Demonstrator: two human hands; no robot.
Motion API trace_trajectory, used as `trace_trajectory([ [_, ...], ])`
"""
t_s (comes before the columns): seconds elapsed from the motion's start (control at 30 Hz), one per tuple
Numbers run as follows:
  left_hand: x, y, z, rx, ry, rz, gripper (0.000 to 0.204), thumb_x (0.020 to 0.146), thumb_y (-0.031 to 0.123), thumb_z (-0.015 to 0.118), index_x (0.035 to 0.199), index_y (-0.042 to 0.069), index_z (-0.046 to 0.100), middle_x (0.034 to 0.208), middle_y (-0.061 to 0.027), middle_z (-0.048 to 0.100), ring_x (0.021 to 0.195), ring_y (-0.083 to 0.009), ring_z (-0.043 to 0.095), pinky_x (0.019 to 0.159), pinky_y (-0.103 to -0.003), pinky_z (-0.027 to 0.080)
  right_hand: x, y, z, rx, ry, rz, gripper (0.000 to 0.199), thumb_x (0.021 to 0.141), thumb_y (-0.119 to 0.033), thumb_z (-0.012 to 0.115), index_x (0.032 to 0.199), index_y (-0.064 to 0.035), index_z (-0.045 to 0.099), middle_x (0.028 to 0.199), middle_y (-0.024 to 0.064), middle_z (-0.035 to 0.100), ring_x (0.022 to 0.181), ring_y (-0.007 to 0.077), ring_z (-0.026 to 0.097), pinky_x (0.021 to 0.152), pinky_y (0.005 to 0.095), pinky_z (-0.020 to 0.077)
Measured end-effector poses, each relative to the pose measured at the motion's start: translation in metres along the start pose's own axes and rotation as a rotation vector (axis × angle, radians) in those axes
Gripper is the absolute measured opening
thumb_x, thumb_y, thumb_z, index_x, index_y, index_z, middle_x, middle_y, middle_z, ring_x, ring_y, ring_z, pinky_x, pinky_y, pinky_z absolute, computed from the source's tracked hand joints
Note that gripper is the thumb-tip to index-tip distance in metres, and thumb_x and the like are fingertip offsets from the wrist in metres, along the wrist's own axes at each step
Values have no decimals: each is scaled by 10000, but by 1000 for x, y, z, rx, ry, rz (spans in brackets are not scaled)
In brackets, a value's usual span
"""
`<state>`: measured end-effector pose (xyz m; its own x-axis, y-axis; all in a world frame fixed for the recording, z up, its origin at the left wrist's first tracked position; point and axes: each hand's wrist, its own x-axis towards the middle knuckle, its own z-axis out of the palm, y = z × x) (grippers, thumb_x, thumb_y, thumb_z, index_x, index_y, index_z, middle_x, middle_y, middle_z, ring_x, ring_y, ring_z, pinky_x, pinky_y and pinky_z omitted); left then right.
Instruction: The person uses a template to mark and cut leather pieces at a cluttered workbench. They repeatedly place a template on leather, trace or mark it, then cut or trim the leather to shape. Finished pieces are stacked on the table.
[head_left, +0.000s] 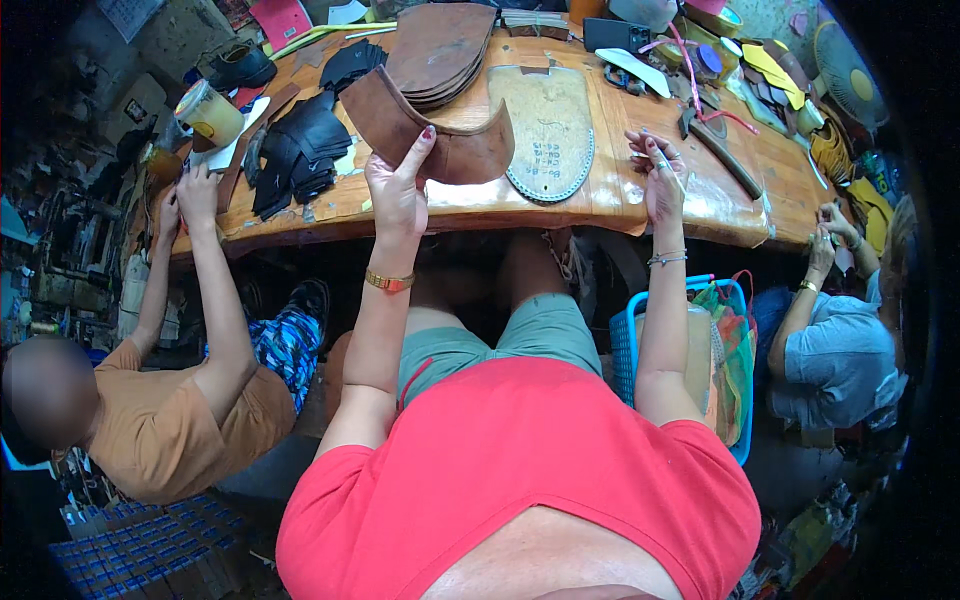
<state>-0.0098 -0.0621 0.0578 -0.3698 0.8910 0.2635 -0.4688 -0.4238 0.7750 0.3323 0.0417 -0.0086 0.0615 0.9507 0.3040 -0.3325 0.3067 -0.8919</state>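
My left hand (398,195) grips a curved brown leather piece (465,152) by its near edge, thumb on top, and holds it up above the table. Behind it, a stack of brown leather pieces (435,50) with rounded ends lies on the wood. To its right lies a pale rounded template (545,125) with a stitched-looking dark edge and handwritten marks. My right hand (660,180) hovers over the front of the table with its fingers apart and loosely bent, and I see nothing held in it. A hammer (728,160) with a wooden handle rests to its right.
Black leather pieces (298,150) are heaped at the left, near a tub (210,115). A dark phone-like box (615,35) stands at the back. Co-workers sit at both ends of the wooden table (600,180). A blue basket (622,345) stands beside my right leg.
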Motion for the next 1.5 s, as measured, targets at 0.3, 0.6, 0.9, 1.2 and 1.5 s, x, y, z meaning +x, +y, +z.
trace_trajectory([
  [0.3,-2,6,4,-109,-5,-10,281,822,-42,674,1087,41,631,1050,-54,677,932,-138,647,830,-284,519,-1,0,0,-9,-2,-20,198,919,-183,631,1055,-39,638,1049,129,692,839,108,630,721,223,472],
  [0.6,-2,4,-4,-67,-6,-22,312,856,-2,646,1162,33,594,1139,-51,649,1021,-158,619,915,-320,483,0,1,-1,0,-10,-23,195,916,-181,634,1053,-42,640,1048,128,693,841,114,635,722,228,478],
  [0.9,-5,5,2,-71,-15,8,305,868,20,650,1166,52,590,1136,-49,645,1026,-156,618,885,-334,505,-2,1,-2,15,0,-1,196,922,-175,625,1064,-40,638,1051,124,692,868,110,636,720,224,487],
  [1.2,1,-2,-11,-99,-13,-62,295,888,43,633,1174,91,585,1140,-38,647,1010,-171,639,849,-328,532,-1,-1,0,3,-9,-10,197,918,-184,630,1053,-41,643,1037,120,697,846,110,637,708,224,473],
  [1.5,-9,6,4,-155,-92,-81,345,898,42,617,1230,105,546,1218,-34,613,1106,-184,596,958,-372,479,-15,3,33,-281,-6,-191,138,890,-56,636,1009,13,654,998,116,698,881,132,648,823,267,506],
])
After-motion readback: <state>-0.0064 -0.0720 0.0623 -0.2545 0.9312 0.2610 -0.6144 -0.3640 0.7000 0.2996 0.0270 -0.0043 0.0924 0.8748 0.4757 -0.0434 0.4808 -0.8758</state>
